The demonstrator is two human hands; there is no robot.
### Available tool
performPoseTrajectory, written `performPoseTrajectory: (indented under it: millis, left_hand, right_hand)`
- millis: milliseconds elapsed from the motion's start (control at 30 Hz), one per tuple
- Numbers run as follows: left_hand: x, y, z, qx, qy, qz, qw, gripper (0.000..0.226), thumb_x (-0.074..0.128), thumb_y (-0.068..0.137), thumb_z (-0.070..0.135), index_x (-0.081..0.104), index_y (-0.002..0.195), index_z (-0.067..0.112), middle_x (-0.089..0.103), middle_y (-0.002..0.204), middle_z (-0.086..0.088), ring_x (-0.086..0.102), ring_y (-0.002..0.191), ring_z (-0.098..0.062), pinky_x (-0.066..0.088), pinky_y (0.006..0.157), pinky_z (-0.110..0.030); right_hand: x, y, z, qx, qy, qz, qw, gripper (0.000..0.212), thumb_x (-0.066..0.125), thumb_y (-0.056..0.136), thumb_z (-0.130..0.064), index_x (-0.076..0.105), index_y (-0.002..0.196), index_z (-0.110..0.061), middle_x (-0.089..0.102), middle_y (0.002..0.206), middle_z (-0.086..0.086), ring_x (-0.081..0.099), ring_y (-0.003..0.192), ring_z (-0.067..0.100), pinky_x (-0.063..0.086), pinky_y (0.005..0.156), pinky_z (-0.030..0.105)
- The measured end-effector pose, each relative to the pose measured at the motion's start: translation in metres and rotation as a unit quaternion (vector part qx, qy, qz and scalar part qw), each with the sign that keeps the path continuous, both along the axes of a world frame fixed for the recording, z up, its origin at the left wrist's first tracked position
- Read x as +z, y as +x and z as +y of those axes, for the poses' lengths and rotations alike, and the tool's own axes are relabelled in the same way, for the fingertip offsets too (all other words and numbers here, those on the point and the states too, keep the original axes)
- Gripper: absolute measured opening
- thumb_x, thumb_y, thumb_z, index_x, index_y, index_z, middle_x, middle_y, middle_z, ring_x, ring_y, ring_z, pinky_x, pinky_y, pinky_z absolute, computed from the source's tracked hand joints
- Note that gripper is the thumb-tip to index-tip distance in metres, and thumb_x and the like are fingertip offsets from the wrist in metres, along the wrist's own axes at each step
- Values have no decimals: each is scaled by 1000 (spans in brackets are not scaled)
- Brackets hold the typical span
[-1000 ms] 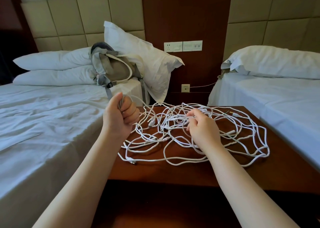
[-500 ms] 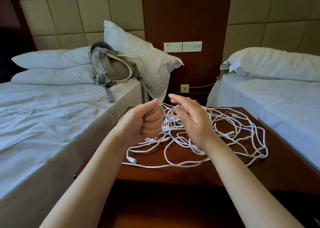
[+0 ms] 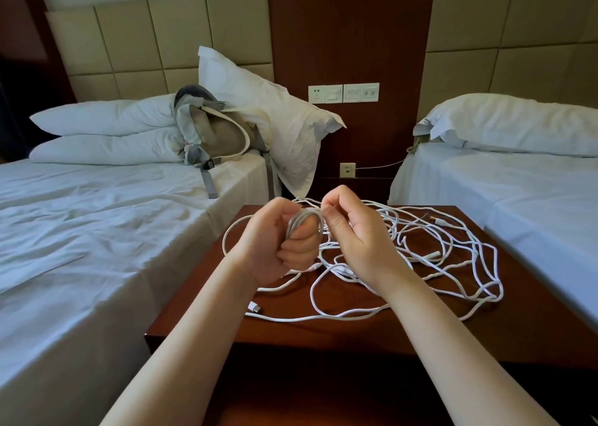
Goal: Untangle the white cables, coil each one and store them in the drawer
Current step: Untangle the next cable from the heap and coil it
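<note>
The left hand clamps its grip on a small coil; the right hand pinches its strand. The white cables, surely light and limp, sprawl on the desk at 3 o'clock; hold near a plug.

Body: left hand and right hand both bare. Left forearm, right forearm uncovered down to frame bottom.
</note>
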State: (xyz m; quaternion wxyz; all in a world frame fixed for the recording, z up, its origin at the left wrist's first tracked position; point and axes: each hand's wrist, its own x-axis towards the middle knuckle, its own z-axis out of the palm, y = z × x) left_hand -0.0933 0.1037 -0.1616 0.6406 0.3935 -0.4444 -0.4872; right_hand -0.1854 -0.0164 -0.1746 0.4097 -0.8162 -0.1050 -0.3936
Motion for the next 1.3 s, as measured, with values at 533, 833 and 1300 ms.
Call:
performPoseTrajectory:
  millis: [533,833,1300]
  left_hand:
    - [-1,-4,3,73,-6,-16,997,34,43,91,25,55,64,7,39,45,4,34,35,-4,34,38,-14]
    - [1,-10,-11,312,49,-89,945,36,29,102,15,30,66,15,25,40,6,20,31,-4,20,36,-10]
    - [5,-9,-10,462,64,-27,884,27,33,100,37,38,85,15,41,40,0,34,36,-10,30,40,-18]
  right_hand:
    - [-3,0,-8,-79,-139,1,987,22,33,100,-29,47,86,-19,41,60,-16,48,59,4,32,52,13]
    - [-4,1,-5,-61,-79,92,991,24,33,102,-30,45,88,-14,38,53,-9,41,47,7,27,48,24]
    - [-5,24,-5,-115,-174,83,974,22,37,102,-24,43,81,-17,40,55,-6,38,48,15,28,49,33]
